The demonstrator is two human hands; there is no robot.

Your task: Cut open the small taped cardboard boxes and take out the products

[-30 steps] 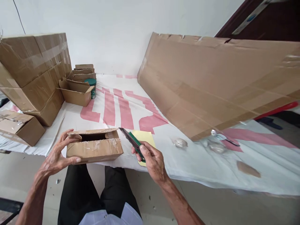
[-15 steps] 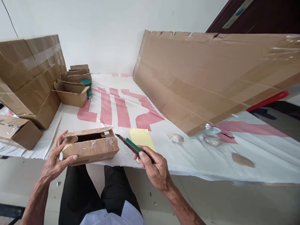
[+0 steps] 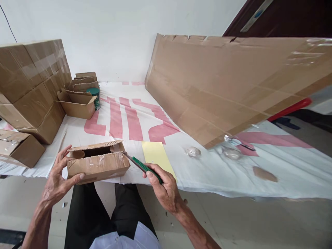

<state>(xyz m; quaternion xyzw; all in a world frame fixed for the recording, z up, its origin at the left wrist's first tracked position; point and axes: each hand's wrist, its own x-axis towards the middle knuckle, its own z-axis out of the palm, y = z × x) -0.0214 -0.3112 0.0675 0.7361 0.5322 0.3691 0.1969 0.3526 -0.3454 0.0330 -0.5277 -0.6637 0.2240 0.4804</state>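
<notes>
A small cardboard box lies at the front edge of the table, its long top slit partly open. My left hand grips its left end, thumb on the front face and fingers behind. In my right hand is a green utility knife with its blade out. The blade tip meets the box's upper right corner, where the edge is torn. A yellow sheet lies on the cloth just behind the knife.
Taped cartons are stacked at the left, beside open small boxes and a green canister. A large cardboard sheet leans at the right. Clear plastic lumps rest on the white cloth.
My right hand has moved left with the knife, bringing the blade from beside the box onto its upper right corner. My left hand still holds the box.
</notes>
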